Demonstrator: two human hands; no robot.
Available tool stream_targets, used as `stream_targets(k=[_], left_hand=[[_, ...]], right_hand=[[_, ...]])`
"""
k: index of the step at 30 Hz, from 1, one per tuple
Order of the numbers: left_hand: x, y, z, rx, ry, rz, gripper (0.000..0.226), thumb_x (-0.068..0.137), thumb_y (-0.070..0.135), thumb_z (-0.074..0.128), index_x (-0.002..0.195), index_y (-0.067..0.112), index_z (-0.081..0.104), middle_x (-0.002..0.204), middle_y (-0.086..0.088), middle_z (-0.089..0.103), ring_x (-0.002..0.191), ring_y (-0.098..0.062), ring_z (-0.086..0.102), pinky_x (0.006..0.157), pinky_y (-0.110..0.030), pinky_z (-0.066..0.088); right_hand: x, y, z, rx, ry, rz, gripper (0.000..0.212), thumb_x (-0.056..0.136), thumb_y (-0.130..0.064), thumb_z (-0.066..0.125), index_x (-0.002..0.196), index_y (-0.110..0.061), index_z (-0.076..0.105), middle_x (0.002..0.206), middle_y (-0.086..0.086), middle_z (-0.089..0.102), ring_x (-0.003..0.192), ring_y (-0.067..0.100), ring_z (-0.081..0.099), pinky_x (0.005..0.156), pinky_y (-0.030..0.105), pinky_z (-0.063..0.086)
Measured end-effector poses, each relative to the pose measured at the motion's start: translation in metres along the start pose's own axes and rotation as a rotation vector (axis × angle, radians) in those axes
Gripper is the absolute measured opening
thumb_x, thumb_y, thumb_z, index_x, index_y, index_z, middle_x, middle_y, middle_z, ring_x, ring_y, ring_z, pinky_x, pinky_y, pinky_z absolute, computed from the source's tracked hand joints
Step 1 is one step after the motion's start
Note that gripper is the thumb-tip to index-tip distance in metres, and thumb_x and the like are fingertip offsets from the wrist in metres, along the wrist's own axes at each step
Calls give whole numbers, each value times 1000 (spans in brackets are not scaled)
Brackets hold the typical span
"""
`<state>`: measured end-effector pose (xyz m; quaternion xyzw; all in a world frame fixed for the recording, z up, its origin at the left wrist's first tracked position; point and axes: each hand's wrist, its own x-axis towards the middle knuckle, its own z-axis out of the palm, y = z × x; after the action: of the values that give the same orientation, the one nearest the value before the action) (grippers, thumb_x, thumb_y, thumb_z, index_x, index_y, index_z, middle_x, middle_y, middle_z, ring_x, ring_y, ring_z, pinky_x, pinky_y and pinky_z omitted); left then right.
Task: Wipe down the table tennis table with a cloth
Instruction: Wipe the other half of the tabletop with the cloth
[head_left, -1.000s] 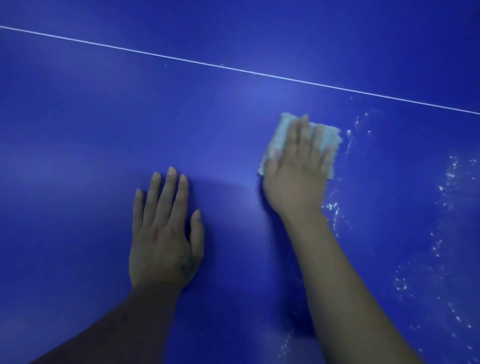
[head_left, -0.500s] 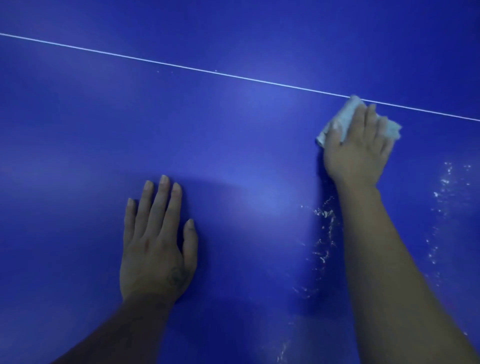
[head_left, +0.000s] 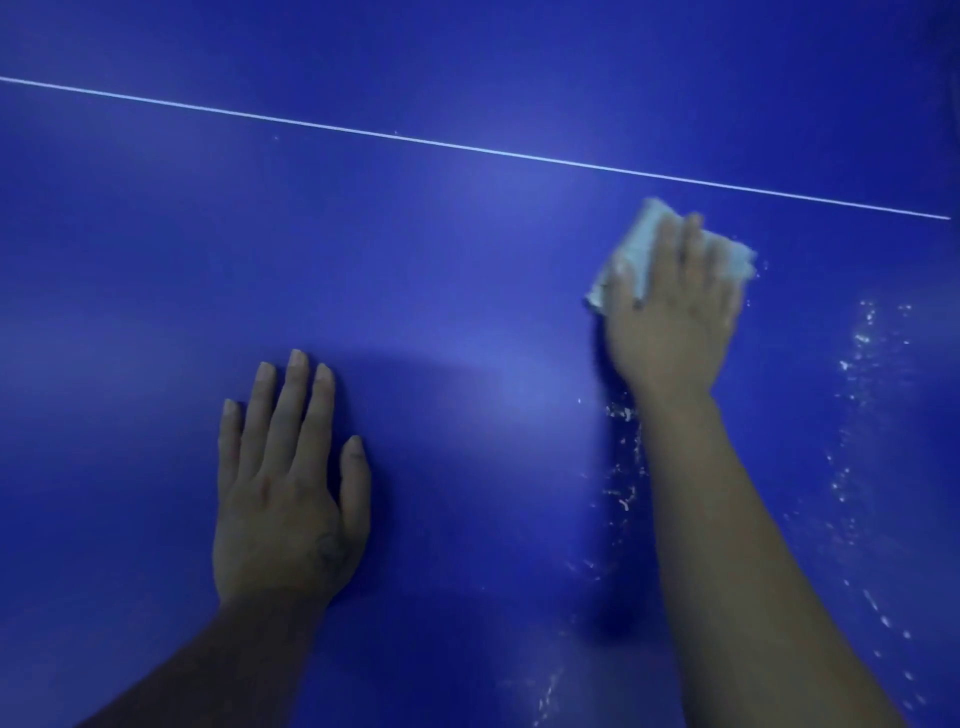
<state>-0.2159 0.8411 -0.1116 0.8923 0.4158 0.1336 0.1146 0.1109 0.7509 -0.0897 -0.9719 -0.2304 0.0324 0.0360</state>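
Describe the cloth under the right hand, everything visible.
The cloth is a small, pale whitish pad of soft-looking fabric, apparently folded into a rough rectangle. It lies flat on the blue table, just short of the white line, with one corner pointing toward it. The right hand presses on it with straight fingers, covering its middle; only its left edge and right corner show. White specks lie on the table beside and below it. Blur hides its weave.

Dim bluish light (soft glare patch (head_left: 519, 384) centre).
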Motion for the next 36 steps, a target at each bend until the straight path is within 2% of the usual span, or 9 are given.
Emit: stream_targets(k=[4, 8, 11, 17, 24, 28, 32, 34, 36], left_hand=[[-1, 0, -1, 2, -6, -5, 62, 110, 33, 42, 165, 5, 41, 177, -10, 31, 167, -31, 22, 134, -60, 17], [-1, -1, 1, 3, 8, 0, 63, 109, 33, 43, 166, 6, 41, 176, -10, 32, 166, -32, 23, 134, -59, 17], [-1, -1, 2, 5, 20, 3, 62, 110, 32, 44, 166, 5, 41, 176, -11, 33, 166, -32, 23, 134, -60, 18], [-1, 0, 0, -2, 11, -2, 62, 110, 31, 44, 165, 4, 41, 177, -11, 31, 167, -32, 22, 134, -59, 16], [0, 1, -1, -9, 12, -4, 63, 109, 32, 44, 166, 5, 40, 176, -11, 32, 167, -30, 21, 134, -59, 16], [-1, 0, 0, -6, 28, 4, 61, 111, 31, 43, 165, 5, 41, 177, -11, 32, 167, -31, 21, 135, -58, 15], [0, 0, 0, 1, 27, -2, 61, 111, 31, 43, 166, 5, 40, 177, -10, 30, 167, -30, 20, 135, -59, 15], [-1, 1, -1, 5, 24, -8, 61, 110, 31, 43, 166, 5, 40, 177, -11, 31, 167, -31, 20, 134, -59, 15], [0, 3, -2, 6, 23, -3, 61, 110, 31, 43, 166, 5, 40, 176, -12, 32, 167, -32, 21, 134, -60, 16]], right_hand=[[-20, -1, -3, 48, -33, 133, 69, 113, -50, 26, 173, -21, 6, 181, 4, 0, 167, 31, -2, 133, 58, 0], [-62, -66, 7, 5, -26, -203, 69, 112, -49, 26, 173, -22, 11, 181, 4, 5, 167, 33, 5, 133, 56, 2], [-93, -59, 13, 40, -10, -383, 67, 110, -50, 33, 171, -23, 25, 179, 0, 17, 167, 29, 11, 134, 52, 9], [-114, -5, 4, 7, 11, -9, 67, 112, -46, 31, 172, -17, 20, 180, 5, 12, 166, 33, 10, 133, 55, 8], [-78, -65, 9, 8, -22, -431, 71, 109, -55, 30, 171, -22, 24, 179, 2, 18, 166, 28, 14, 133, 51, 7], [-14, -20, 1, -36, -36, -200, 71, 111, -56, 27, 173, -22, 13, 181, 3, 5, 167, 31, 4, 134, 52, 2], [-38, 32, -3, 34, -29, 111, 72, 112, -54, 27, 173, -19, 11, 181, 8, 2, 167, 35, 0, 133, 57, 4], [-64, 18, -3, 36, -35, 123, 72, 112, -53, 24, 173, -19, 8, 181, 9, 1, 166, 35, 0, 132, 58, 4], [-94, -11, 1, -6, -26, -22, 71, 112, -51, 27, 173, -19, 10, 180, 10, 3, 166, 37, 5, 133, 57, 5]])
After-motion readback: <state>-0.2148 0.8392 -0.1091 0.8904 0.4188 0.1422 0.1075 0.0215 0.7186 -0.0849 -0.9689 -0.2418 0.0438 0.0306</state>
